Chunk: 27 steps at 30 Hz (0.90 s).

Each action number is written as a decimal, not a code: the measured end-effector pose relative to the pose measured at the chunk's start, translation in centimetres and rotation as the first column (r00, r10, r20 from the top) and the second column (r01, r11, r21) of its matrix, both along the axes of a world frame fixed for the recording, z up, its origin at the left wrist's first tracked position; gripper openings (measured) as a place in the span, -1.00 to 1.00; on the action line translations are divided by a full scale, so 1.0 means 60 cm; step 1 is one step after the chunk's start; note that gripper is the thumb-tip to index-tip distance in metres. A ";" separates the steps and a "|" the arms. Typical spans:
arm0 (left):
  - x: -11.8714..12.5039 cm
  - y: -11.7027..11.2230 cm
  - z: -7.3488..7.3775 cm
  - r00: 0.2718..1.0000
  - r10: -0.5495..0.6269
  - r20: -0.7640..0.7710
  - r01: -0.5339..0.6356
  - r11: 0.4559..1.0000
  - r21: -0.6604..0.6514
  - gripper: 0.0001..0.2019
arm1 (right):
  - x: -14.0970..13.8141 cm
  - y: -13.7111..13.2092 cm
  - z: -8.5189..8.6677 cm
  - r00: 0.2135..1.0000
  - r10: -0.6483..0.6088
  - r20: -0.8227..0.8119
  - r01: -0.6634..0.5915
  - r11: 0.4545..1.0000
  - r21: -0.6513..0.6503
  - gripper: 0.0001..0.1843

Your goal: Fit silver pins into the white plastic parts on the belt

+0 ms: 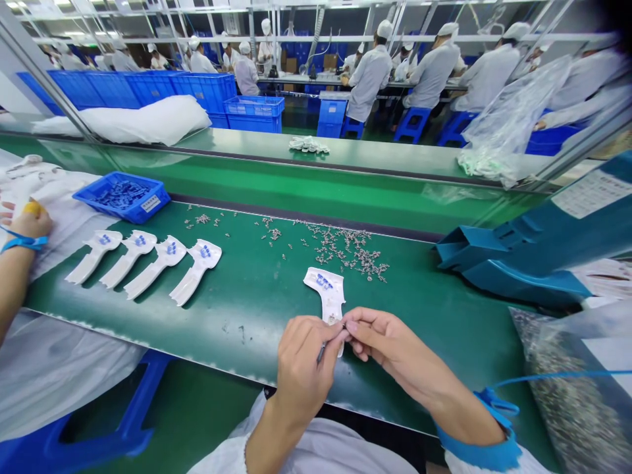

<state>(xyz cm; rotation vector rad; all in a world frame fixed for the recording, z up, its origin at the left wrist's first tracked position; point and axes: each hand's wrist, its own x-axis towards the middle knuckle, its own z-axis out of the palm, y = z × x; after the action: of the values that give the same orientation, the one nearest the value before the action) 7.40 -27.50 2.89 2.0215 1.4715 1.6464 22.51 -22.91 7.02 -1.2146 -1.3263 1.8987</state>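
Note:
My left hand (307, 359) is closed, with a slim dark stick-like piece (321, 352) showing between its fingers. Its fingertips meet those of my right hand (390, 342), which pinches a tiny dark part too small to name. Both hands are over the lower end of a white plastic handle-shaped shell (324, 284), partly hiding it. Blue pieces sit in the shell's wide upper end. Beyond it, many small metal parts (340, 247) lie scattered on the green bench (257, 289).
Several similar white shells (197, 270) lie in a row at left, below a blue tray (128, 197) of small blue parts. A co-worker's hand (32, 220) is at far left. Teal bins (513, 243) and a clear bag of small parts (577, 395) stand at right.

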 end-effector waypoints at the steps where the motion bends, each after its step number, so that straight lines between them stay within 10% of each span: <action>1: -0.001 -0.001 0.000 1.000 0.003 -0.004 -0.003 1.000 -0.002 -0.90 | -0.001 0.002 0.003 1.000 0.016 0.019 -0.016 1.000 0.017 -0.55; 9: -0.020 0.003 -0.012 0.944 -0.133 -0.303 0.008 0.925 -0.380 -0.45 | 0.011 0.025 0.009 0.857 0.100 0.506 -0.285 0.909 0.303 -0.71; 18: -0.019 0.003 -0.020 0.917 -0.174 -0.358 -0.003 0.897 -0.443 -0.44 | -0.007 0.040 0.012 0.628 0.022 0.778 -0.486 0.792 0.369 -0.78; 27: -0.018 0.007 -0.021 0.926 -0.160 -0.342 -0.004 0.901 -0.434 -0.43 | 0.004 0.056 -0.020 0.689 0.039 0.723 -0.409 0.845 0.345 -0.93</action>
<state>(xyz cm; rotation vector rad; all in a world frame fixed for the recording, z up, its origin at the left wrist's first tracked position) 6.34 -27.07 1.65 2.1598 1.6546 0.8277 22.76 -19.55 5.80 -1.6002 -2.2903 1.0964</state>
